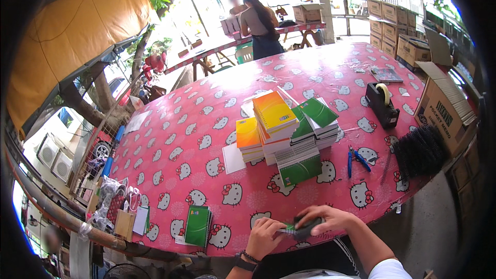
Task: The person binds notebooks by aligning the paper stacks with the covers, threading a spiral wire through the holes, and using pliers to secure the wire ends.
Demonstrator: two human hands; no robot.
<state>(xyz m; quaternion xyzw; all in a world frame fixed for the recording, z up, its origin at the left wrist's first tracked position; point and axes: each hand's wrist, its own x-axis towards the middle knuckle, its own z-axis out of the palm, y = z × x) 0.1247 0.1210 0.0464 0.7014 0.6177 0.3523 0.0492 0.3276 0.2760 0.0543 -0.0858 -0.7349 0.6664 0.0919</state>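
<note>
At the near edge of the table, my left hand [262, 238] grips a small green-covered notebook [287, 228], its fingers closed on the left end. My right hand [330, 219] is closed over a dark, rounded object [309, 227] at the notebook's right end; its kind is unclear. Some dark coil shows below that hand. To the left lies a green spiral notebook [197, 226]. Beyond my hands stand stacks of memo notebooks, with an orange-yellow one [275, 111] on top and a green one [299, 169] in front.
Blue-handled pliers [357, 162], a black tape dispenser [382, 105] and a heap of black binding coils [419, 151] lie on the right. An open carton [445, 109] stands beyond the coils. Plastic-wrapped items [112, 202] sit at left. A person [258, 20] stands at a far table.
</note>
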